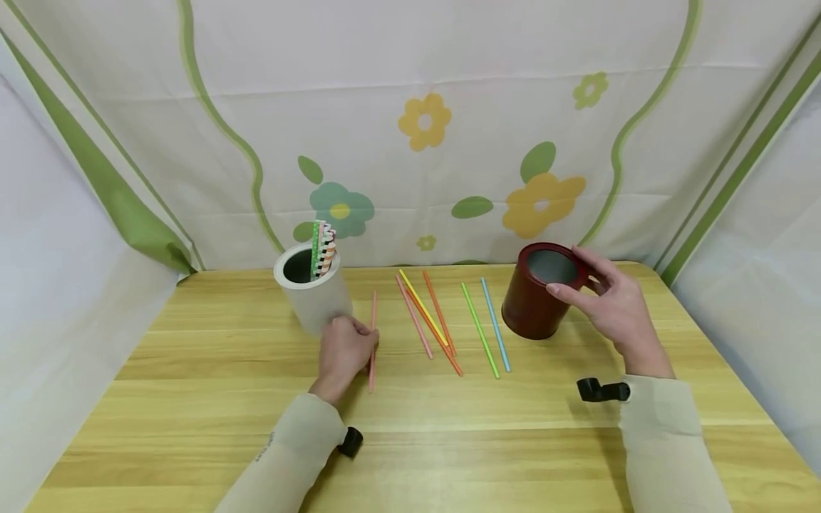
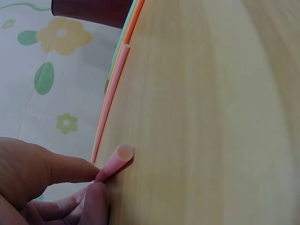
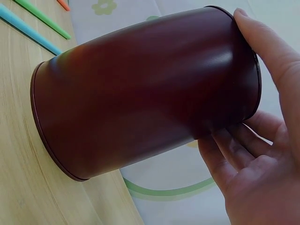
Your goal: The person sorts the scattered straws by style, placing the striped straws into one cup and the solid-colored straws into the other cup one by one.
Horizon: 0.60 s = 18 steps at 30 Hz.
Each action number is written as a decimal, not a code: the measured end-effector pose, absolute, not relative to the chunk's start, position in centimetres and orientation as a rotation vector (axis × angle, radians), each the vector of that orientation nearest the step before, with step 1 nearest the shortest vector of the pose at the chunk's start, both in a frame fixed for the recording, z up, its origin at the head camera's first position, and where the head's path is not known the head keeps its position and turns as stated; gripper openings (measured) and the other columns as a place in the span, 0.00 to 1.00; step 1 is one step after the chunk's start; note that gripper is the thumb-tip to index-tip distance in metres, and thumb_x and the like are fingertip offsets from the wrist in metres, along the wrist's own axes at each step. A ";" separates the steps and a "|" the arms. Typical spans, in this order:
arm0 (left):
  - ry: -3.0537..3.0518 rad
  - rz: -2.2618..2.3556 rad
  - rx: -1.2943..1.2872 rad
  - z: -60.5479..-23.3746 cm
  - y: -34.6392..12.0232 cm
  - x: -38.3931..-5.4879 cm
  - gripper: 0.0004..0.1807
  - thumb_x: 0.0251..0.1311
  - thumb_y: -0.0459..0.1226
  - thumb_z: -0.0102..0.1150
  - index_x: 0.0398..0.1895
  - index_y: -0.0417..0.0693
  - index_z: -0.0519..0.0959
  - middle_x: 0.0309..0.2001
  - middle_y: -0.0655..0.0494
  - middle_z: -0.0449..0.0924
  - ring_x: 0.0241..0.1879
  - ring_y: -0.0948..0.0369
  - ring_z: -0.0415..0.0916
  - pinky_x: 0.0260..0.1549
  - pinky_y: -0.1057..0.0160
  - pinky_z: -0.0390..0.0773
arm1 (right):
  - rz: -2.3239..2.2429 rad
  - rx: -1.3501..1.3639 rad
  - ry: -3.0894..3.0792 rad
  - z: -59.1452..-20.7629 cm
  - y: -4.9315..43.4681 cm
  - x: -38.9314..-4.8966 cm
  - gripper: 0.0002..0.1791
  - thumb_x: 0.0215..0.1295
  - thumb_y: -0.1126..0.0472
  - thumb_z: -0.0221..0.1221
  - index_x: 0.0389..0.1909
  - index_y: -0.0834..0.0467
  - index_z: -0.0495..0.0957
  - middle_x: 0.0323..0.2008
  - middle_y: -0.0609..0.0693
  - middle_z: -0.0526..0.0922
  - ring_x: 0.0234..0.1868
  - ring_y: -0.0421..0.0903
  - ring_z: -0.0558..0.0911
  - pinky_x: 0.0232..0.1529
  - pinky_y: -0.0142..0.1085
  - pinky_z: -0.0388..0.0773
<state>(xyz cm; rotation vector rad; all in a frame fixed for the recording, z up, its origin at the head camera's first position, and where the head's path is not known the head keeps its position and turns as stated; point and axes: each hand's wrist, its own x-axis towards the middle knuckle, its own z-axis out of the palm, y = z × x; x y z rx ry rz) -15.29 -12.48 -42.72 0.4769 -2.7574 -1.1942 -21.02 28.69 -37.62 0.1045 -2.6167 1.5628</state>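
My left hand (image 1: 344, 349) pinches a pink straw (image 1: 372, 381) between thumb and fingers, just right of the white canister's base. In the left wrist view the hollow end of that pink straw (image 2: 116, 161) sticks out past my fingertips, close to the wooden table. The white canister (image 1: 321, 303) stands upright and holds several patterned straws (image 1: 323, 253), one green with dots, others striped. At the right, my right hand (image 1: 617, 306) grips the upper part of a dark red canister (image 1: 534, 306), thumb at its rim and fingers around its side. No contents show inside the red canister.
Loose straws lie between the canisters: a pink one (image 1: 417, 320), a yellow one (image 1: 420, 301), orange ones (image 1: 438, 306), a green one (image 1: 479, 330) and a blue one (image 1: 496, 324). A flowered curtain (image 1: 385, 57) hangs behind the table (image 1: 462, 449).
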 end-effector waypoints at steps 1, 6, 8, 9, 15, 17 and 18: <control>-2.757 -1.221 0.483 -43.0 -12.6 -15.6 0.07 0.64 0.34 0.69 0.29 0.40 0.89 0.23 0.49 0.88 0.12 0.64 0.79 0.14 0.66 0.80 | 1.563 0.107 -2.615 -37.6 28.7 -21.0 0.48 0.67 0.46 0.75 0.84 0.45 0.63 0.83 0.56 0.65 0.80 0.61 0.70 0.56 0.12 0.76; -2.794 -1.280 0.474 -45.4 -13.5 -17.2 0.12 0.60 0.35 0.66 0.19 0.47 0.86 0.14 0.56 0.83 0.10 0.61 0.79 0.11 0.63 0.79 | 1.569 0.108 -2.606 -37.6 28.7 -21.1 0.48 0.67 0.46 0.75 0.84 0.45 0.63 0.82 0.56 0.66 0.79 0.61 0.71 0.54 0.11 0.75; -2.796 -1.292 0.491 -45.6 -13.7 -17.3 0.14 0.60 0.37 0.66 0.16 0.48 0.86 0.12 0.57 0.81 0.11 0.60 0.79 0.12 0.63 0.78 | 1.573 0.103 -2.605 -37.7 28.7 -21.0 0.48 0.67 0.46 0.75 0.84 0.44 0.63 0.82 0.56 0.66 0.79 0.62 0.71 0.54 0.12 0.76; -2.783 -1.313 0.510 -45.3 -13.6 -17.2 0.14 0.60 0.38 0.67 0.16 0.48 0.86 0.12 0.57 0.81 0.11 0.60 0.79 0.13 0.64 0.78 | 1.574 0.102 -2.604 -37.7 28.7 -21.0 0.48 0.67 0.46 0.75 0.84 0.44 0.63 0.82 0.56 0.66 0.79 0.61 0.71 0.54 0.12 0.76; -2.573 -1.593 0.573 -43.5 -13.0 -15.7 0.08 0.63 0.34 0.66 0.31 0.37 0.88 0.18 0.51 0.84 0.14 0.61 0.79 0.15 0.64 0.82 | 1.562 0.114 -2.587 -37.7 28.7 -21.1 0.47 0.67 0.47 0.75 0.84 0.46 0.64 0.81 0.56 0.67 0.78 0.57 0.72 0.57 0.12 0.75; -2.499 -1.710 0.610 -42.8 -12.6 -15.3 0.08 0.64 0.32 0.65 0.37 0.32 0.88 0.20 0.51 0.84 0.15 0.63 0.79 0.16 0.66 0.83 | 1.560 0.123 -2.575 -37.8 28.6 -21.1 0.47 0.67 0.48 0.75 0.83 0.46 0.65 0.81 0.55 0.68 0.77 0.52 0.73 0.59 0.13 0.75; -2.467 -1.757 0.630 -42.7 -12.5 -15.3 0.09 0.65 0.32 0.64 0.39 0.32 0.88 0.21 0.51 0.85 0.16 0.64 0.78 0.17 0.67 0.83 | 1.559 0.130 -2.567 -37.9 28.6 -21.2 0.47 0.67 0.49 0.75 0.83 0.47 0.65 0.81 0.55 0.68 0.76 0.50 0.74 0.60 0.13 0.75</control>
